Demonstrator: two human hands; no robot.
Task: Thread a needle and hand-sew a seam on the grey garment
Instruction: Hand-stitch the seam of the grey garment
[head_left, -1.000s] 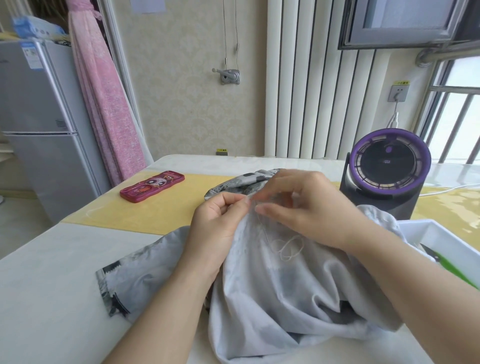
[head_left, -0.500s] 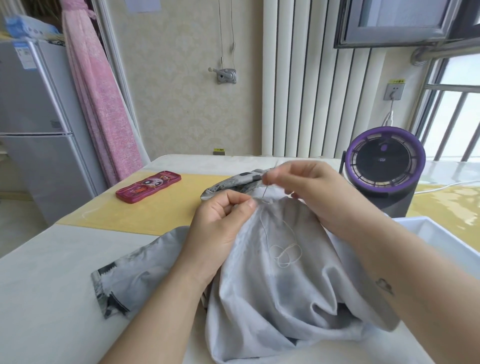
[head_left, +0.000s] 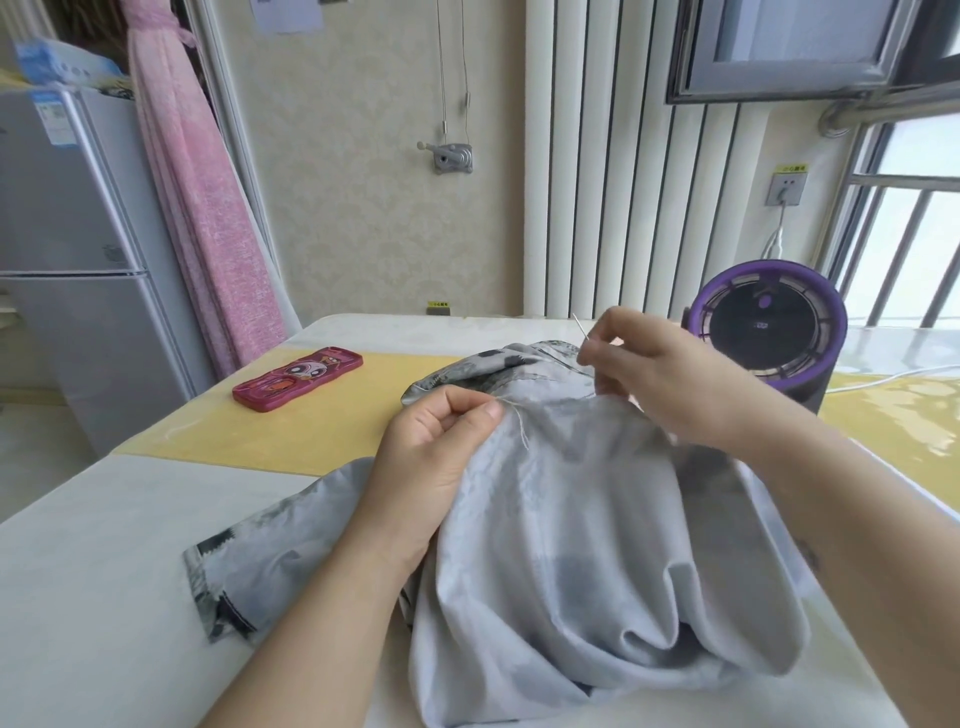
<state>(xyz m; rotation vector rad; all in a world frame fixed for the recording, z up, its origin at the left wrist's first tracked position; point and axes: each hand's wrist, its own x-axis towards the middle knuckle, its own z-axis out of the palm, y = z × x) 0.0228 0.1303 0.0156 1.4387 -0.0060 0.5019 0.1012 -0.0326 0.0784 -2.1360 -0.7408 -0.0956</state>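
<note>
The grey garment (head_left: 582, 545) lies bunched on the table in front of me. My left hand (head_left: 441, 441) pinches a fold of it near the seam, thumb against forefinger. My right hand (head_left: 654, 374) is lifted just beyond, its fingers closed on a thin silver needle (head_left: 581, 328) that points up and away. A pale thread (head_left: 519, 421) runs from the fabric beside my left thumb, with a short loose tail hanging on the cloth.
A red phone case (head_left: 297, 378) lies on the yellow mat (head_left: 291, 431) at the left. A purple round fan (head_left: 769, 327) stands at the back right with a white cable. The white table (head_left: 93, 571) extends to the left; a fridge stands beyond it.
My right hand has risen and moved back and right, drawing the needle out of the fabric. The looped slack of thread on the cloth has been pulled almost tight. My left hand keeps its pinch.
</note>
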